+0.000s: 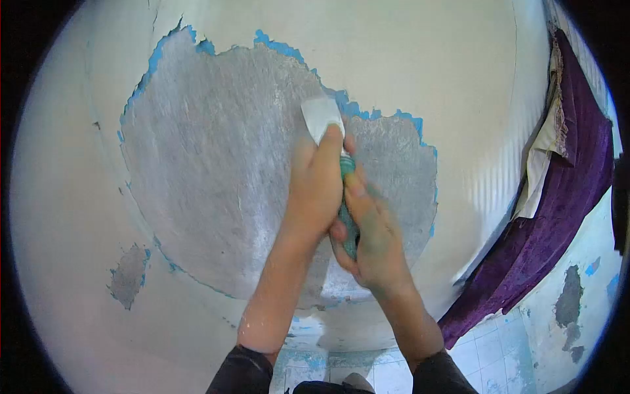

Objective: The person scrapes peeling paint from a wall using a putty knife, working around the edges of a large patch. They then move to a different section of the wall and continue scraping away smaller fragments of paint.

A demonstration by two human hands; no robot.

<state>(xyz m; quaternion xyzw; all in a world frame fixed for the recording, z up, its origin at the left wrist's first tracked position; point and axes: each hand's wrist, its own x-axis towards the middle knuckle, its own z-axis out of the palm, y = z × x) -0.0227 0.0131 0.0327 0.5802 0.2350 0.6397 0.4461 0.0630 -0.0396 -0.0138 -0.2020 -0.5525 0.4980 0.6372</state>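
Note:
A scraper with a wide metal blade [320, 117] and a green handle [348, 230] is held against the wall. My left hand [317, 180] is wrapped round its upper part, with the thumb lying along the base of the blade. Lower down, my right hand [377, 240] grips the green handle, slightly blurred. The blade lies over a large bare grey patch [197, 144], close to its ragged upper edge, where blue paint [348, 105] shows under the cream coat.
A purple curtain [545, 217] hangs at the right. Smaller bare patches show at the lower left [129, 276] and far right [569, 299]. Below are floor tiles [482, 354] and part of a shoe [357, 381].

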